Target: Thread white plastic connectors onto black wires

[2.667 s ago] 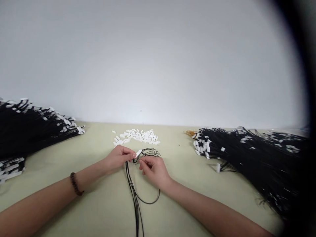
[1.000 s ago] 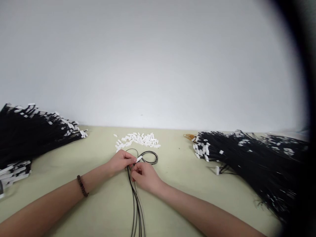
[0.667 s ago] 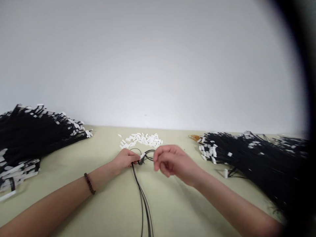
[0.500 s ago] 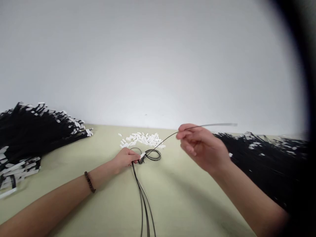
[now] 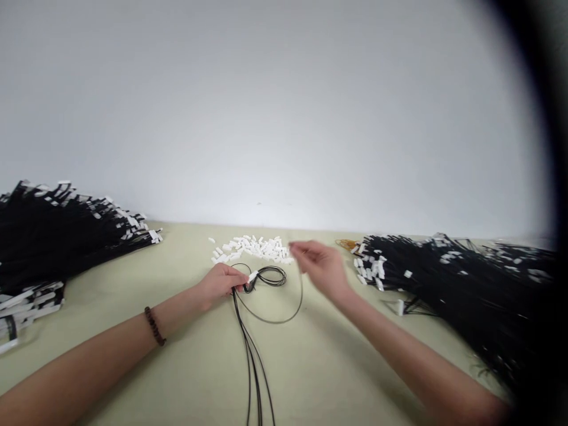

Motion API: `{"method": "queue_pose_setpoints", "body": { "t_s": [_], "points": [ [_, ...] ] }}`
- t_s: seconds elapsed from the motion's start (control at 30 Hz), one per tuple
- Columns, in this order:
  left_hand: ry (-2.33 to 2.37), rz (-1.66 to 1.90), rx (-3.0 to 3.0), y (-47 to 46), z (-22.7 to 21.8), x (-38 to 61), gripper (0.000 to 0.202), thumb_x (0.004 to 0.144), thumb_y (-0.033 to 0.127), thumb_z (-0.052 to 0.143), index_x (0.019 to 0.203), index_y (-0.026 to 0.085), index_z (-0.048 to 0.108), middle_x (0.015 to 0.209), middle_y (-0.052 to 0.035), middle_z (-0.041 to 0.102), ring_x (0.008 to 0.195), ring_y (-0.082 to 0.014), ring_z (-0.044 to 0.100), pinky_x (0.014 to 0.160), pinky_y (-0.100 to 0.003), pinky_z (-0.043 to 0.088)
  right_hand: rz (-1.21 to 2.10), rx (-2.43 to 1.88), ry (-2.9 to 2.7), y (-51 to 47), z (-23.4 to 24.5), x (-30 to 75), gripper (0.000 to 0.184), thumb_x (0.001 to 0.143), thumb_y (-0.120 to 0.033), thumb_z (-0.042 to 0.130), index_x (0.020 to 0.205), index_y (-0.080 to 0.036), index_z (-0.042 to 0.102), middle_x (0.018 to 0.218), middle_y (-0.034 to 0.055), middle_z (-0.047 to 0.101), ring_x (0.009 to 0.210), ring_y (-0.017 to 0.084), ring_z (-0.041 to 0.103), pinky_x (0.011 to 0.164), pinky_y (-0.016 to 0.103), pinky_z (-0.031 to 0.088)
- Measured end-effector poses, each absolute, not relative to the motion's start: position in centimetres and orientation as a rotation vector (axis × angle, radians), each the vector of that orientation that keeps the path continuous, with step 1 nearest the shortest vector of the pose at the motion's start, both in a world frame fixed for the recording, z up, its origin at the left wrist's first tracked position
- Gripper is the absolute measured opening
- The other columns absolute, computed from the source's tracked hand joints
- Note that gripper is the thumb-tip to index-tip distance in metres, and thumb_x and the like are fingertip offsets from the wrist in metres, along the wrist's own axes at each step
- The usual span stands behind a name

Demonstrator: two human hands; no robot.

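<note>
My left hand is closed in a pinch on a bundle of thin black cables, whose long ends run down toward me over the table. A white connector sticks out at its fingertips, and several coiled loops of cable lie just to the right. Farther right, my right hand is raised with its fingers pinched on a single cable. That cable sags in a wide curve between the two hands. The fingertips of my right hand are slightly blurred.
A pile of small white connectors lies on the pale green table beyond my hands. Large heaps of black cables with white ends stand at left and at right. Behind rises a plain wall.
My right hand has moved left, closer to my left hand. The cable between them, drawn out straighter before, now hangs in a loop. My left hand keeps its pinch on the bundle.
</note>
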State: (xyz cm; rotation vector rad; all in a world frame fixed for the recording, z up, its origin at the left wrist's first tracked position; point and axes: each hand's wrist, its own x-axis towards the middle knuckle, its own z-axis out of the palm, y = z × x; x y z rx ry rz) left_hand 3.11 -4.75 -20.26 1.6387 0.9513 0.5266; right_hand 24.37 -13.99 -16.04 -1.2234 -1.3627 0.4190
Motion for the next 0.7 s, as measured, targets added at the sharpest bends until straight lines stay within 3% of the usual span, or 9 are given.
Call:
{"method": "queue_pose_setpoints", "body": {
  "t_s": [0.07, 0.2, 0.7],
  "points": [
    [0.938, 0.541, 1.626, -4.9, -20.2, 3.1, 0.031, 0.064, 0.043, 0.059, 0.071, 0.012, 0.065, 0.062, -0.0022, 0.053, 0.051, -0.0078, 0.033, 0.048, -0.022, 0.020, 0.430, -1.254, -1.559, -13.8, -19.3, 22.4, 0.016, 0.074, -0.031, 0.055, 0.075, -0.017, 0.063, 0.072, 0.0064, 0.058, 0.060, 0.014, 0.049, 0.052, 0.024, 0.038],
    [0.912, 0.541, 1.610, -4.9, -20.1, 3.2, 0.032, 0.064, 0.043, 0.058, 0.069, 0.012, 0.064, 0.062, -0.0015, 0.052, 0.051, -0.0074, 0.032, 0.048, -0.022, 0.020, 0.468, -1.317, -1.735, -14.3, -22.9, 20.0, 0.016, 0.076, -0.023, 0.048, 0.064, -0.016, 0.054, 0.056, 0.0002, 0.050, 0.050, 0.009, 0.042, 0.047, 0.021, 0.031],
    [0.877, 0.527, 1.643, -4.9, -20.2, 3.2, 0.036, 0.064, 0.045, 0.060, 0.073, 0.011, 0.065, 0.062, -0.0022, 0.052, 0.055, -0.0084, 0.036, 0.050, -0.021, 0.023, 0.462, -1.374, -1.751, -14.2, -23.2, 20.2, 0.018, 0.077, -0.023, 0.044, 0.062, -0.015, 0.050, 0.056, -0.0006, 0.047, 0.052, 0.009, 0.040, 0.048, 0.020, 0.028]
  ]
}}
